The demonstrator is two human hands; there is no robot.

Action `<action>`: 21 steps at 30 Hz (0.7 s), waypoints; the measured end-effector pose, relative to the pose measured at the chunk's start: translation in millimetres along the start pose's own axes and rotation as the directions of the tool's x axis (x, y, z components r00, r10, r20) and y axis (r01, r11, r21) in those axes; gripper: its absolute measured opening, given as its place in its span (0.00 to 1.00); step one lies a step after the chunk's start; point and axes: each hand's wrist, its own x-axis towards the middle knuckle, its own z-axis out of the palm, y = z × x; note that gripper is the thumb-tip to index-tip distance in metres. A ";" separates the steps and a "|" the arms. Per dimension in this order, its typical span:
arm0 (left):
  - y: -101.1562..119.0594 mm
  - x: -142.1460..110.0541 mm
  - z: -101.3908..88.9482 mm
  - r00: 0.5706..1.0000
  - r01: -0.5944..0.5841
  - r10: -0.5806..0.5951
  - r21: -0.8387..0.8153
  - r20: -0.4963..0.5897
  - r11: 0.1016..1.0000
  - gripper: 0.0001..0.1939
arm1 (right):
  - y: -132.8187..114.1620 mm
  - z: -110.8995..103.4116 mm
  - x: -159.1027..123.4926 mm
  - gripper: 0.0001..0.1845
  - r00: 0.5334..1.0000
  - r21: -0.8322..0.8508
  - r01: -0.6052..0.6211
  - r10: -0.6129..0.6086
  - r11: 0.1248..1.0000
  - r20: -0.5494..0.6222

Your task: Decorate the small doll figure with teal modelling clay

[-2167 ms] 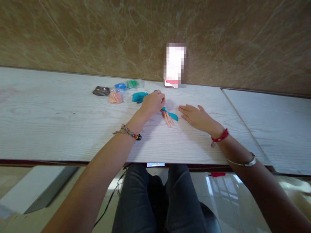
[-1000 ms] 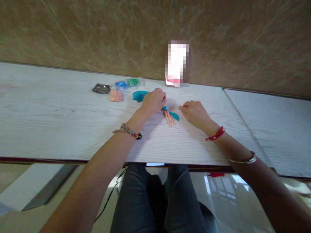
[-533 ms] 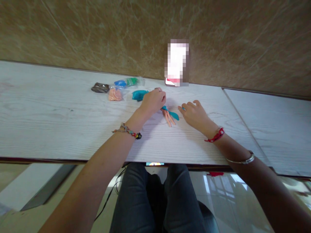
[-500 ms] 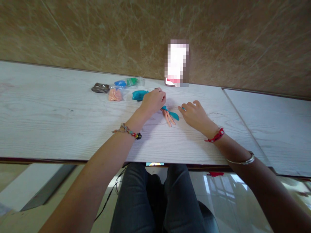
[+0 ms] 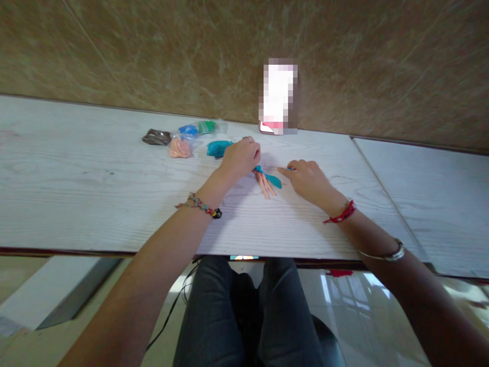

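My left hand point(image 5: 241, 157) is closed over the upper end of a small clay figure, whose top is hidden beneath the fingers. Thin peach clay legs point(image 5: 265, 184) and a flat teal clay piece point(image 5: 273, 181) stick out below it, resting on the table. To the right, my right hand point(image 5: 308, 179) is held just above the tabletop, its index finger stretched toward the figure. A tiny bit of blue clay point(image 5: 291, 168) shows between its curled fingers. Beside my left hand lies a teal clay packet point(image 5: 219, 149), partly covered by that hand.
Bagged clay lies at the back left: a dark brown packet point(image 5: 156, 136), a peach one point(image 5: 179, 148), a blue one point(image 5: 188, 130) and a green one point(image 5: 207, 126). A blurred phone point(image 5: 278, 97) leans on the marble-patterned wall point(image 5: 153, 56) behind the white wood-grain table point(image 5: 95, 204).
The fingers of my right hand have curled in more, with the index finger now pointing left. My left hand and the clay figure stay almost where they were.
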 end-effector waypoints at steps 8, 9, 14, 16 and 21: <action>-0.8 -1.3 -1.7 1.000 0.001 -0.001 0.026 0.006 1.000 0.15 | -1.9 2.4 2.2 0.24 0.997 0.104 -0.081 0.080 0.991 0.023; -0.7 -1.3 -1.9 1.000 0.001 -0.001 0.029 0.003 1.000 0.15 | -0.8 3.2 3.0 0.25 0.995 0.138 -0.104 0.101 0.985 0.029; -0.7 -0.6 -1.8 1.000 0.000 0.000 0.036 0.007 0.999 0.15 | 1.5 0.8 3.9 0.26 0.990 0.165 -0.139 0.132 0.977 0.049; -1.1 -0.5 -1.6 1.000 0.000 0.000 0.031 0.010 1.000 0.15 | 2.0 -1.3 2.2 0.25 0.992 0.156 -0.129 0.125 0.979 0.034; -1.8 -0.5 -0.6 1.000 -0.005 0.005 0.002 -0.004 1.000 0.14 | 4.7 -0.9 -2.7 0.21 0.996 0.148 -0.082 0.084 0.986 -0.008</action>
